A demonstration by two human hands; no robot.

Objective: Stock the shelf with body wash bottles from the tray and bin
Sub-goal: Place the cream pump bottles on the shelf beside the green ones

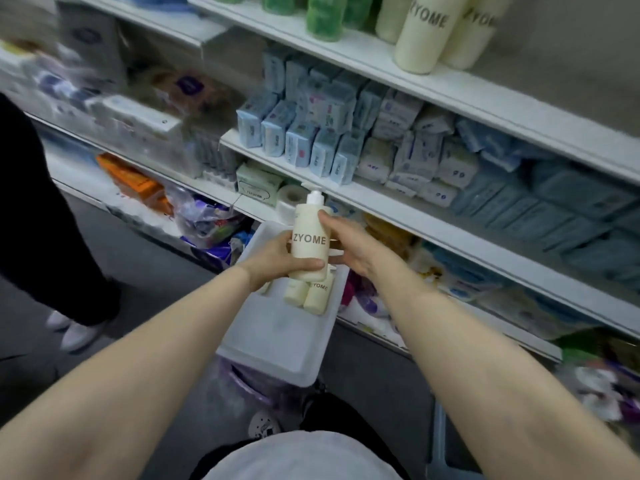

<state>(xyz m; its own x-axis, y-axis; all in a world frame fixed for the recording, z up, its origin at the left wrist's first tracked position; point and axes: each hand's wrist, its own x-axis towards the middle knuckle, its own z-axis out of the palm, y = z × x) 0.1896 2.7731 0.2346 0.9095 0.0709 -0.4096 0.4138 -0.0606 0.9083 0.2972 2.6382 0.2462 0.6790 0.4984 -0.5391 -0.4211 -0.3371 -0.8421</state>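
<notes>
A cream pump bottle (309, 237) marked ZYOME stands upright above the white tray (277, 344), held between both hands. My left hand (277, 258) grips its lower half, thumb across the front. My right hand (349, 242) wraps its right side and back. Two more cream bottles (310, 292) lie in the tray just below. On the top shelf (450, 81) at the upper right stand matching cream ZYOME bottles (426, 32) next to green bottles (325, 15).
The middle shelf (381, 202) holds several blue and white soft packs. Lower shelves are full of mixed packets. A person in dark trousers and white shoes (74, 329) stands at the left. A clear bin (242, 382) sits under the tray on the grey floor.
</notes>
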